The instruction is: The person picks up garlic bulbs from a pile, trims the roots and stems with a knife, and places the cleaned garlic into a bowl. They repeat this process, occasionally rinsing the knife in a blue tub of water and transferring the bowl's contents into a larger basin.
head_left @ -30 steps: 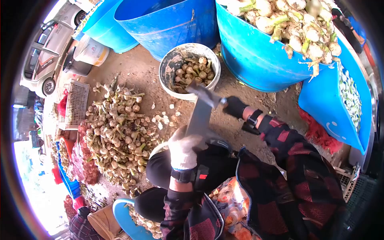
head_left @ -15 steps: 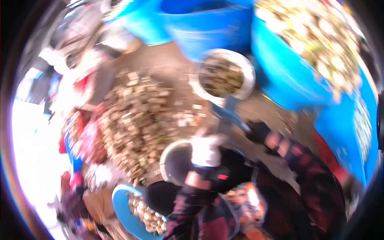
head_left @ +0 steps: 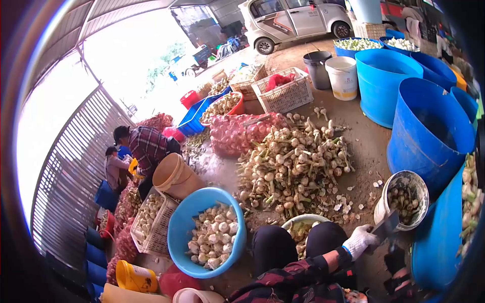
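My left hand (head_left: pixel 358 241), in a white glove, is at the lower right with its fingers curled against a broad dark knife blade (head_left: pixel 386 227). Whether it grips the blade or only touches it is hard to see. Below the blade is my right hand (head_left: pixel 396 261) in a dark glove, closed where the knife's handle would be; the handle is mostly hidden. Just beyond the blade stands a white bucket (head_left: pixel 381 207) holding brownish-green trimmings. Between my knees sits a pale basin (head_left: pixel 305 218) with some garlic in it.
Ahead lies a heap of garlic bulbs with stems (head_left: pixel 298 166). A light-blue tub (head_left: pixel 174 230) of trimmed bulbs stands to the left. Large blue tubs (head_left: pixel 429 146) line the right side. Two people (head_left: pixel 146 146) work at the left; a white vehicle (head_left: pixel 298 22) is parked behind.
My view has swung up and left, so the hands now appear at the lower right. The white-gloved hand has come up to the knife blade; earlier it was apart from it.
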`<state>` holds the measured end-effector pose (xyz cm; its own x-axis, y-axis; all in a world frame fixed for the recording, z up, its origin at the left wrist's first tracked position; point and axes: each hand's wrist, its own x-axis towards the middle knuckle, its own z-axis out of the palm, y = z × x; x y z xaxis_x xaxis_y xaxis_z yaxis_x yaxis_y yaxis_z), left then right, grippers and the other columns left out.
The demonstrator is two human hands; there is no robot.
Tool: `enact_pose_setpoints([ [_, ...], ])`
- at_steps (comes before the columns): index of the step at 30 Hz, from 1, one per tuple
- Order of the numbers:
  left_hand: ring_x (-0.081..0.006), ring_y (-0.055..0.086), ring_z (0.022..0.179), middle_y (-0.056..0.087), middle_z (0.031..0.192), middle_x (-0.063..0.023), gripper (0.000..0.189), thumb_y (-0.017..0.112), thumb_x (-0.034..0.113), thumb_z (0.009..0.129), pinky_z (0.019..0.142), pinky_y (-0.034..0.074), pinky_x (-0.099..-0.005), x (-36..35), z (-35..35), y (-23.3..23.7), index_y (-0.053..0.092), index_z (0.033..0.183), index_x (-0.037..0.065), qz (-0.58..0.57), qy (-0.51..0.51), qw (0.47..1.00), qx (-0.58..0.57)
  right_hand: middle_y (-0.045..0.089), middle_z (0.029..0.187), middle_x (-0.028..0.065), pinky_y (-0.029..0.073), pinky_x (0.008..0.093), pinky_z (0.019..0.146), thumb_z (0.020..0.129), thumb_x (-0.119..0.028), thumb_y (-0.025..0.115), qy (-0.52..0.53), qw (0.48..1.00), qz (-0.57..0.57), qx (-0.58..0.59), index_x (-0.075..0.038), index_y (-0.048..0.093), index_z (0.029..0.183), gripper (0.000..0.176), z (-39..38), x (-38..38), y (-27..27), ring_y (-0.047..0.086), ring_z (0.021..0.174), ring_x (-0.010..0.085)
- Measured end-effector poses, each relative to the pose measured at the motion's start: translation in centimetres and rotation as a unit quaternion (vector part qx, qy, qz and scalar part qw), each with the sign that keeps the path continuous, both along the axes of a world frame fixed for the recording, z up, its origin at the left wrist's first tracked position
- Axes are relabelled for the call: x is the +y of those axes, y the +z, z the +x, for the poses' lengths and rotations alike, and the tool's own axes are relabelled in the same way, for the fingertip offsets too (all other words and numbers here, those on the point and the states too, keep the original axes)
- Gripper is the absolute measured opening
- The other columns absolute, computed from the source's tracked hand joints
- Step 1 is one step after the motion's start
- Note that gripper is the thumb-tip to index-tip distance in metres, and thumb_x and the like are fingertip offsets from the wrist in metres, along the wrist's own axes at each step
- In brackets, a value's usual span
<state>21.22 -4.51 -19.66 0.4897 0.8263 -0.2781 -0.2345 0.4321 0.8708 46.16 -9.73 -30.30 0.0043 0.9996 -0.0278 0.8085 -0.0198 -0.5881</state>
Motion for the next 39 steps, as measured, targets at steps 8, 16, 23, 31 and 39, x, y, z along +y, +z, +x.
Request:
enact_pose_setpoints([
  [8, -0.016, 0.06, 0.056, 0.061, 0.071, -0.0074, 0.041, 0.066, 0.008, 0.067, 0.048, 0.05, -0.0289, -1.3, -1.2, 3.7, 0.056, 0.104, -0.005, -0.087, 0.134, 0.983, -0.085, 0.059, 0.09, 0.0262, 0.045, 0.0423, 0.079, 0.075, -0.009, 0.054, -0.104, 0.992, 0.013, 0.067, 0.005, 0.053, 0.108, 0.036, 3.9, 4.8, 0.7, 0.055, 0.091, 0.0434],
  [16, -0.0156, 0.064, 0.062, 0.064, 0.074, -0.0102, 0.031, 0.058, 0.0, 0.069, 0.054, 0.05, -0.0258, -7.0, -17.6, 15.8, 0.06, 0.099, -0.006, 0.188, 0.341, 0.921, -0.028, 0.049, 0.063, -0.0012, 0.031, 0.0262, 0.038, 0.076, -0.007, 0.069, -0.119, 0.929, 0.125, 0.327, -0.005, 0.053, 0.093, 0.023, 4.4, 13.2, 5.4, 0.04, 0.043, 0.0086],
  [23, -0.0197, 0.06, 0.058, 0.064, 0.08, -0.0151, 0.036, 0.056, 0.009, 0.068, 0.054, 0.051, -0.0288, -30.1, -31.7, 17.1, 0.058, 0.099, -0.009, 0.128, 0.71, 0.664, 0.197, 0.06, 0.083, 0.0098, 0.046, 0.0349, 0.069, 0.073, -0.007, 0.071, -0.051, 0.994, 0.03, 0.09, 0.007, 0.053, 0.109, 0.043, 7.9, 19.1, 1.1, 0.058, 0.076, 0.0235],
  [31, -0.0227, 0.052, 0.036, 0.056, 0.051, -0.0129, 0.011, 0.061, 0.006, 0.062, 0.036, 0.045, -0.0325, -54.1, -35.6, 6.5, 0.057, 0.067, -0.003, -0.232, 0.782, 0.459, 0.353, 0.065, 0.09, 0.0148, 0.048, 0.0357, 0.067, 0.075, -0.019, 0.069, 0.018, 0.971, 0.226, 0.076, 0.009, 0.058, 0.102, 0.041, 4.8, 22.4, -1.0, 0.06, 0.074, 0.0276],
  [39, -0.0238, 0.056, 0.044, 0.059, 0.053, -0.014, 0.009, 0.067, 0.004, 0.055, 0.042, 0.045, -0.0376, -58.4, -42.4, -6.6, 0.063, 0.056, -0.004, -0.411, 0.597, 0.558, 0.404, 0.065, 0.087, 0.0083, 0.049, 0.0319, 0.066, 0.065, -0.016, 0.073, 0.018, 0.985, 0.134, 0.11, 0.005, 0.061, 0.099, 0.041, -4.3, 16.6, 7.5, 0.06, 0.073, 0.0192],
])
